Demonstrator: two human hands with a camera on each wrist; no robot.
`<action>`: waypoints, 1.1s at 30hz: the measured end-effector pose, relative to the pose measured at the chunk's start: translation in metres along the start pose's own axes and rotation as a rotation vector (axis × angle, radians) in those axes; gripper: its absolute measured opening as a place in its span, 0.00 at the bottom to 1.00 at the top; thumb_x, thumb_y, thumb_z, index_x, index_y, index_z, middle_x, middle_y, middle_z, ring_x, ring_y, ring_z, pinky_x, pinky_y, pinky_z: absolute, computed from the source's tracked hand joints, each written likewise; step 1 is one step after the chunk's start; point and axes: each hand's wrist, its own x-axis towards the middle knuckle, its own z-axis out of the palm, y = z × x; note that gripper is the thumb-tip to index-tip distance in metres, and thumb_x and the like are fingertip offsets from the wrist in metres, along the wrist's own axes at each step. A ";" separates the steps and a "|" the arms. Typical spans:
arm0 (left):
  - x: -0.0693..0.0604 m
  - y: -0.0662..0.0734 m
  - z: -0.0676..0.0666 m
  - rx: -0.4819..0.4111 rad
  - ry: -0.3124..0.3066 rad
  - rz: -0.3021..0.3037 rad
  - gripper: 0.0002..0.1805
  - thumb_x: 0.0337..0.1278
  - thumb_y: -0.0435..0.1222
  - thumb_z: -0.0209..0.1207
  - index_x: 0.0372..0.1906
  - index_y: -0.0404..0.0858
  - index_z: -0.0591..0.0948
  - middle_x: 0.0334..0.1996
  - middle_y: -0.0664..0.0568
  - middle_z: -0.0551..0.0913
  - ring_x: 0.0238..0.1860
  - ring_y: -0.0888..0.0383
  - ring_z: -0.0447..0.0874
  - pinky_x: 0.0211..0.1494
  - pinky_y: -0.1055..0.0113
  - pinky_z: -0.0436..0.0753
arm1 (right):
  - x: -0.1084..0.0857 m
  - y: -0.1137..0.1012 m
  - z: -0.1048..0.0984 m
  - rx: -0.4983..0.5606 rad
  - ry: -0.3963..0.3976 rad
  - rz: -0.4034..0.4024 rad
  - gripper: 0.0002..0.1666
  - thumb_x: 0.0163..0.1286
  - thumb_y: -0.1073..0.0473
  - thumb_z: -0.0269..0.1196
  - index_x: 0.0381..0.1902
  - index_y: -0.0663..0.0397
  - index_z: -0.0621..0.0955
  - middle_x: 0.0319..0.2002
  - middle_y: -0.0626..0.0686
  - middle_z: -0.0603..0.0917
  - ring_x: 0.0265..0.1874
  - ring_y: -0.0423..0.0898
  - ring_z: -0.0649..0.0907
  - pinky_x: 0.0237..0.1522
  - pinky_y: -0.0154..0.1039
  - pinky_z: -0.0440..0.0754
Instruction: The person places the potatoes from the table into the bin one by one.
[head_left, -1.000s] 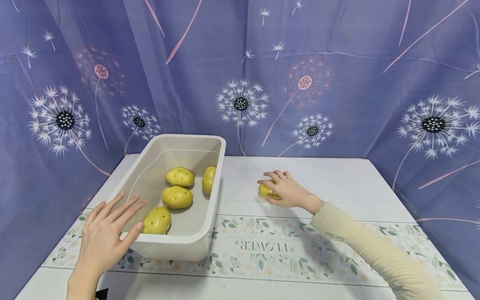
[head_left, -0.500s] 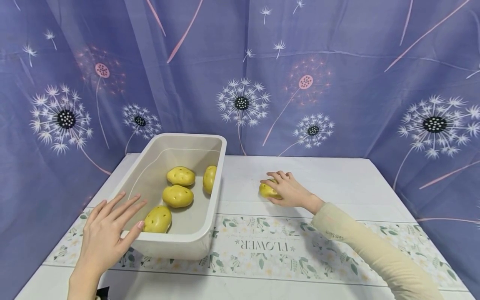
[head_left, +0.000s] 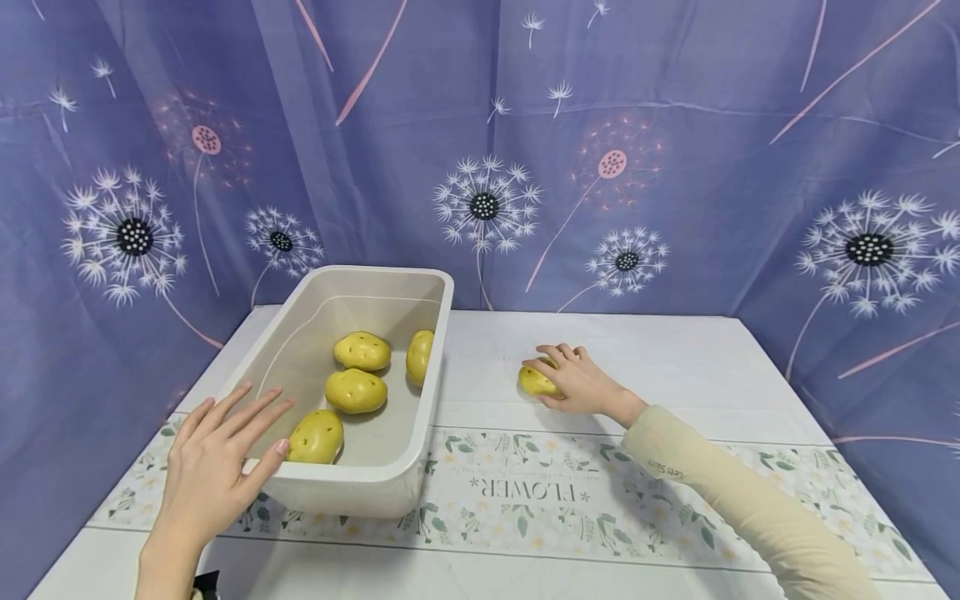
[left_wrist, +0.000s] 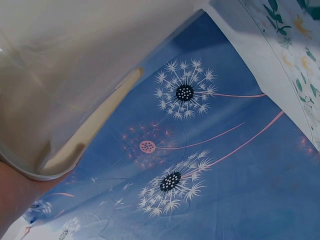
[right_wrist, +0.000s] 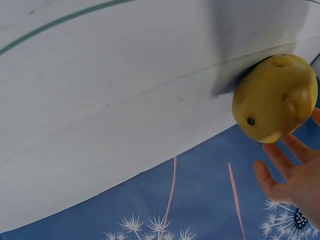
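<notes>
My right hand [head_left: 581, 383] holds a yellow potato [head_left: 536, 381] on the white tabletop, its thumb on the near side and a finger across the top. The other fingers are spread past it. In the right wrist view the potato [right_wrist: 275, 100] shows large, with the fingertips at its lower edge. At the left stands a pale grey plastic bin [head_left: 416, 467]. Inside lie several more potatoes, among them one in the middle [head_left: 356, 392] and one at the near end [head_left: 317, 437]. My left hand [head_left: 210, 471] lies with fingers extended at the bin's near left corner.
A white table [head_left: 480, 567] carries a printed floral band [head_left: 540, 521] across its front part. A blue-purple dandelion curtain [head_left: 390, 183] encloses the back and both sides. The bin's right wall partly hides one potato [head_left: 419, 358].
Hardly anything differs: the view shifts very slightly. Both hands and all the potatoes keep their places.
</notes>
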 end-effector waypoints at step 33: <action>0.000 0.000 0.001 0.000 0.007 0.001 0.21 0.49 0.47 0.53 0.50 0.46 0.78 0.51 0.45 0.79 0.63 0.53 0.65 0.68 0.52 0.54 | 0.000 0.004 0.016 0.041 -0.026 0.037 0.39 0.52 0.46 0.63 0.62 0.44 0.65 0.55 0.60 0.71 0.46 0.54 0.73 0.40 0.49 0.70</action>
